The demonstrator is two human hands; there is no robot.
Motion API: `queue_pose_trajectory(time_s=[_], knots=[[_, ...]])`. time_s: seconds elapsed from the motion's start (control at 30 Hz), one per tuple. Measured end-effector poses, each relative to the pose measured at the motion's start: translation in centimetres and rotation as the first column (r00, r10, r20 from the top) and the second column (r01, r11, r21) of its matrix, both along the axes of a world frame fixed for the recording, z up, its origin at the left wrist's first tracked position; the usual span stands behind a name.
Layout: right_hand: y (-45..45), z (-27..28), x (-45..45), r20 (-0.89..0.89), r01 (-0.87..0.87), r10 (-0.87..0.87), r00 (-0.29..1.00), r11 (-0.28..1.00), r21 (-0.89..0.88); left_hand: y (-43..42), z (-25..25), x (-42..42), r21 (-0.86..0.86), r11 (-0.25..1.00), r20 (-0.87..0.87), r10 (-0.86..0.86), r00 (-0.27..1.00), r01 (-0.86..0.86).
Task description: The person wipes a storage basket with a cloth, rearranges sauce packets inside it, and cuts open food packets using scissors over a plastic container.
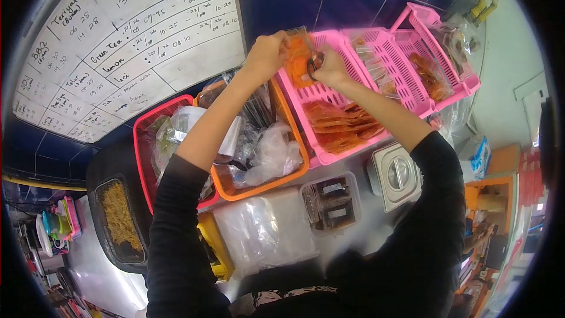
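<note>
My left hand (268, 53) is raised at the back, its fingers pinched on the top of a clear packet (301, 62) with orange contents. Beside it, my right hand (331, 68) is closed round the dark handles of scissors (312, 66), whose blades point up at the packet's upper part. Both hands are over the left part of a pink basket (347, 41). Below them in that basket lie several flat orange packets (338, 123).
An orange basket (262, 191) and a red basket (141, 153) hold plastic bags. In front are a stack of clear bags (268, 229), a clear tub (356, 200) of dark sachets and a lidded steel container (397, 174). A black container (100, 171) stands left.
</note>
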State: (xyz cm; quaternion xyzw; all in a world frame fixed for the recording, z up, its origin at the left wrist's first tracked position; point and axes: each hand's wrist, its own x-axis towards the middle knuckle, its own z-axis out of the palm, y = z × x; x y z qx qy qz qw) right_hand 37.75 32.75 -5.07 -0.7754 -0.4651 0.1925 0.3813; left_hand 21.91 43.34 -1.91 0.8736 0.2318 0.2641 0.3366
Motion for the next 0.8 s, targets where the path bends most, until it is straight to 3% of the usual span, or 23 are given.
queue_pose_trajectory(time_s=[0.07,0.17,0.23,0.37,0.4,0.43,0.47,0.53,0.57,0.63,0.7,0.73,0.77,0.8], knots=[[-0.4,0.3,-0.4,-0.024,-0.004,0.005,1.0,1.0,0.03,-0.5,-0.1,-0.5,0.159,0.987,0.095,-0.027,0.995,0.011],[-0.6,1.1,-0.7,-0.124,0.024,-0.02,0.992,0.999,0.031,-1.1,0.7,-1.9,0.215,0.976,0.054,0.001,0.999,-0.012],[-0.2,-0.2,-0.2,-0.277,0.102,-0.076,0.958,0.992,0.08,-2.2,2.4,-4.7,0.174,0.985,0.018,-0.02,1.0,0.017],[-0.4,0.1,-1.6,-0.285,0.15,-0.104,0.953,0.978,0.146,-5.0,6.1,-13.4,0.097,0.992,-0.099,-0.076,0.992,0.086],[-0.5,-0.2,-1.4,-0.163,0.146,-0.117,0.98,0.973,0.177,-6.1,7.1,-16.1,0.052,0.996,-0.145,-0.071,0.987,0.079],[-0.6,-0.4,-1.3,-0.039,0.137,-0.132,0.991,0.969,0.207,-7.7,8.7,-18.7,0.028,0.998,-0.171,-0.044,0.984,0.049],[-0.5,-0.4,-0.9,-0.04,0.126,-0.121,0.992,0.969,0.213,-9.4,10.3,-21.3,0.005,1.0,-0.196,-0.015,0.981,0.016],[-0.2,-0.4,0.3,0.133,0.107,-0.119,0.984,0.99,0.09,-12.5,12.8,-26.7,0.003,0.997,-0.236,0.077,0.969,-0.078],[0.0,-0.6,1.3,0.132,0.088,-0.101,0.986,0.991,0.097,-14.2,14.2,-29.3,-0.008,0.991,-0.261,0.125,0.957,-0.131],[0.1,-1.2,2.6,0.142,0.053,-0.096,0.985,0.958,0.28,-17.9,16.5,-34.1,-0.018,0.977,-0.288,0.197,0.937,-0.211],[-2.7,4.2,-0.8,0.146,0.105,-0.165,0.975,0.932,0.348,-21.6,18.6,-38.8,0.066,0.937,-0.218,0.349,0.912,-0.343],[-3.5,5.9,-1.7,-0.12,0.089,-0.047,0.992,0.927,0.365,-23.3,19.5,-41.1,0.089,0.916,-0.222,0.401,0.889,-0.391],[-3.2,7.1,-1.5,0.168,-0.03,-0.032,0.985,0.935,0.352,-25.5,20.2,-43.7,0.103,0.883,-0.241,0.469,0.85,-0.458],[-4.5,7.5,-1.8,-0.005,0.046,-0.047,0.999,0.942,0.332,-27.4,20.7,-45.9,0.128,0.85,-0.23,0.526,0.819,-0.51]])
